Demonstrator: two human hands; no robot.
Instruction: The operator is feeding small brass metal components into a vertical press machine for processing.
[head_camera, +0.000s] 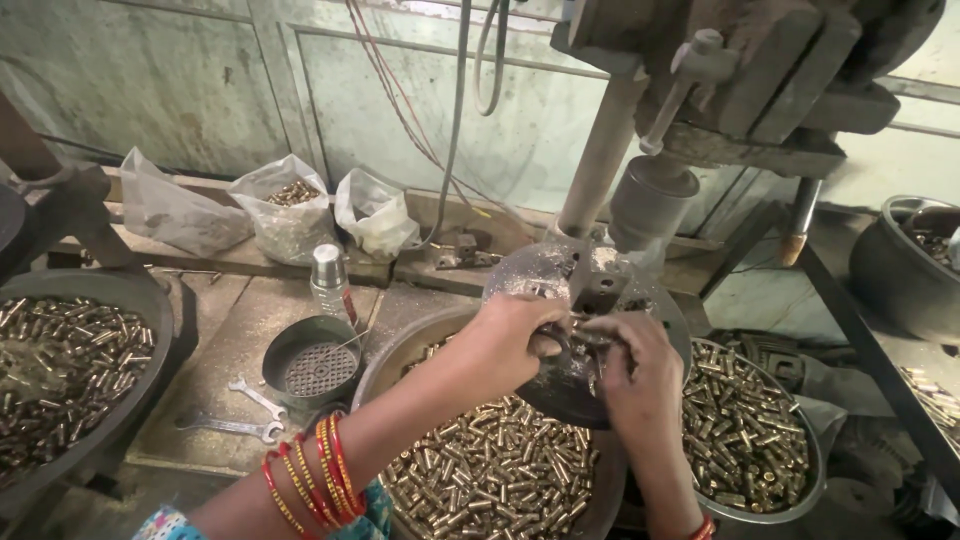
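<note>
Hands (575, 350) meet at drill table (560, 275) above brass pieces (490, 470).

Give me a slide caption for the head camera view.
Both hands work at a drill press table above basins of small brass pieces.

The left hand (515, 335) and right hand (630, 365) cover whatever small part they pinch under the drill (650, 205); it cannot be made out. The left pan (150, 300) and right pot (885, 270) are cut by the edges. The bags' (285, 215) contents are mostly veiled by plastic.
</note>
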